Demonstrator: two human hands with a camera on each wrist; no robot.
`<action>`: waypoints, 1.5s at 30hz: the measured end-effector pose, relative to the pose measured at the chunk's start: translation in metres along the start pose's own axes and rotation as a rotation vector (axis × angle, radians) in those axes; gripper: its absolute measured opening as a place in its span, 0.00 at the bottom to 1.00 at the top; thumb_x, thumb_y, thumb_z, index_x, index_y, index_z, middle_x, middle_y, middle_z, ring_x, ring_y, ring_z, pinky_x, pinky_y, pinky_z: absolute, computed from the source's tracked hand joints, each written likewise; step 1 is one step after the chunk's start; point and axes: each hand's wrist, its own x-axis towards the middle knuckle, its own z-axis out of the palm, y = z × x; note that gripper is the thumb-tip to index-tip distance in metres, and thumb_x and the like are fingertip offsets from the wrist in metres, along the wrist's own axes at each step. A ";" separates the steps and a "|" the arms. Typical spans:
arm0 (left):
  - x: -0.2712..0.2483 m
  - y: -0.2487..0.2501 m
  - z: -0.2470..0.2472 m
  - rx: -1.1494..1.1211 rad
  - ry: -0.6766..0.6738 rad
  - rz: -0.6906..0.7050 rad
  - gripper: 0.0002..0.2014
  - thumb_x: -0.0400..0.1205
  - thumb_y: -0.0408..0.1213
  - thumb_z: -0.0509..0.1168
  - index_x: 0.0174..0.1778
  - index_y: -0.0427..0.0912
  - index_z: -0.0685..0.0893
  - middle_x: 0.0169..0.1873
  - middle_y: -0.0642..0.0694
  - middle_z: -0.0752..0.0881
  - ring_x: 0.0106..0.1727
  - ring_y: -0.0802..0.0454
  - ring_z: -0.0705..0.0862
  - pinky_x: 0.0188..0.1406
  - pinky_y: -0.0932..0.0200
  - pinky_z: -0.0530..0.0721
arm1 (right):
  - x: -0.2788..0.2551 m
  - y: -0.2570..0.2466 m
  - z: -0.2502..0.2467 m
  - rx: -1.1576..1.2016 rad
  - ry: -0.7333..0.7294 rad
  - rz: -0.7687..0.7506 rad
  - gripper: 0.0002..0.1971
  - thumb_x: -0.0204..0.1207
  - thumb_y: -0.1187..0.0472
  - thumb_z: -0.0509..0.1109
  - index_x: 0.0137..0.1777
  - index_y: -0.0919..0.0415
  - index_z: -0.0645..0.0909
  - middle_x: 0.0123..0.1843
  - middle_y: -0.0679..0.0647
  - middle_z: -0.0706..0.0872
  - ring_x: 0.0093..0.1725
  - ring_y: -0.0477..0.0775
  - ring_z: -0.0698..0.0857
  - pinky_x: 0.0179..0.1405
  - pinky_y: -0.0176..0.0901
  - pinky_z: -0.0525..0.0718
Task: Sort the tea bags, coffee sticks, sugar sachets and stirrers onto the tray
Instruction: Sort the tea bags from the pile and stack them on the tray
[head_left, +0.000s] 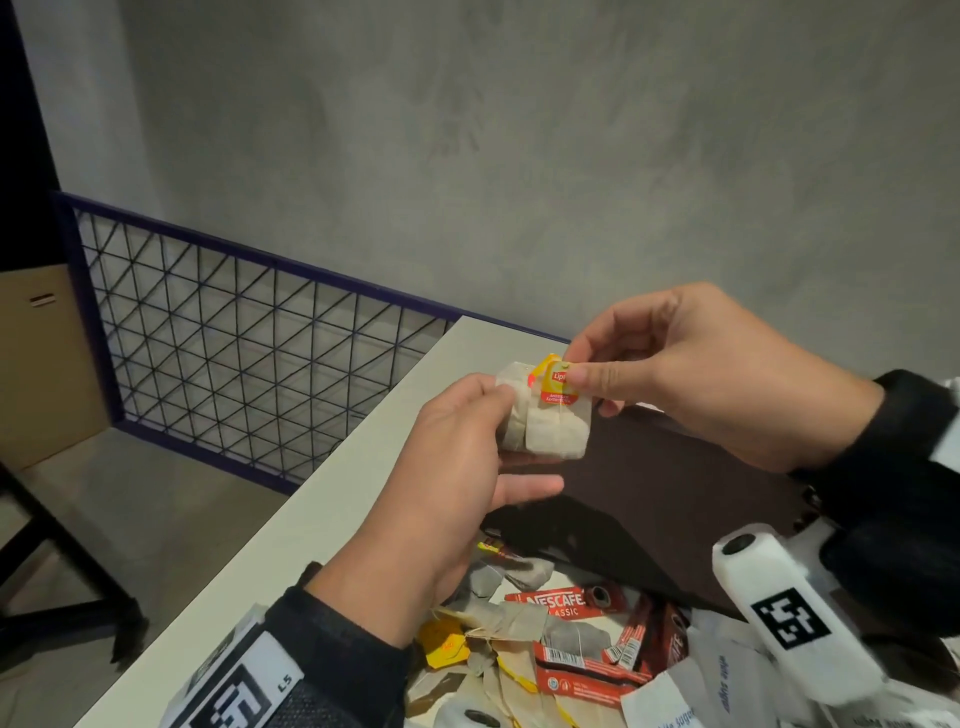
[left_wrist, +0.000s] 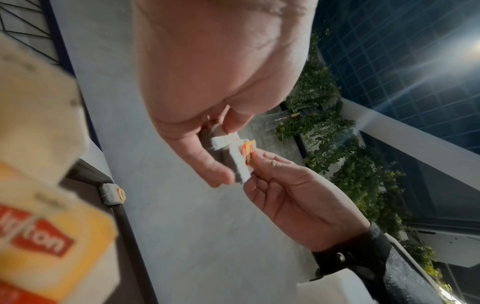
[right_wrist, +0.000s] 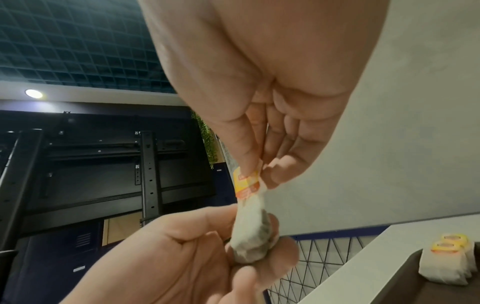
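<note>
Paper-light, limp tea bags (head_left: 545, 431) (easily torn): left hand (head_left: 457, 467) cradles them, right hand (head_left: 696, 374) fingers (head_left: 597, 375) pinching the tag (head_left: 556, 382).

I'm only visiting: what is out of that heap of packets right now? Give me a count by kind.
Tea bags standing on the tray: 2
Bunch of tea bags, held in the left hand, its tag pinched by the right hand: 1 (the bags in it cannot be counted)
Total: 3
</note>
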 end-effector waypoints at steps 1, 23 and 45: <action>0.001 0.000 0.000 -0.018 0.006 0.001 0.12 0.93 0.40 0.59 0.59 0.41 0.88 0.58 0.37 0.91 0.54 0.42 0.94 0.44 0.47 0.94 | -0.001 -0.001 -0.001 -0.024 -0.007 -0.004 0.05 0.72 0.63 0.82 0.44 0.64 0.91 0.42 0.64 0.93 0.37 0.60 0.86 0.51 0.65 0.87; -0.002 -0.002 0.000 0.078 -0.030 0.032 0.13 0.90 0.42 0.61 0.58 0.41 0.89 0.51 0.36 0.89 0.43 0.46 0.86 0.25 0.57 0.80 | -0.007 -0.011 -0.007 -0.133 -0.140 -0.088 0.09 0.68 0.55 0.80 0.44 0.60 0.92 0.39 0.61 0.93 0.36 0.54 0.85 0.47 0.66 0.87; 0.001 0.002 -0.005 -0.039 -0.033 0.028 0.09 0.88 0.40 0.69 0.55 0.44 0.94 0.47 0.43 0.95 0.45 0.53 0.93 0.40 0.55 0.90 | -0.008 -0.009 0.000 0.343 -0.262 0.093 0.07 0.68 0.65 0.78 0.45 0.65 0.88 0.39 0.60 0.88 0.31 0.47 0.82 0.31 0.39 0.79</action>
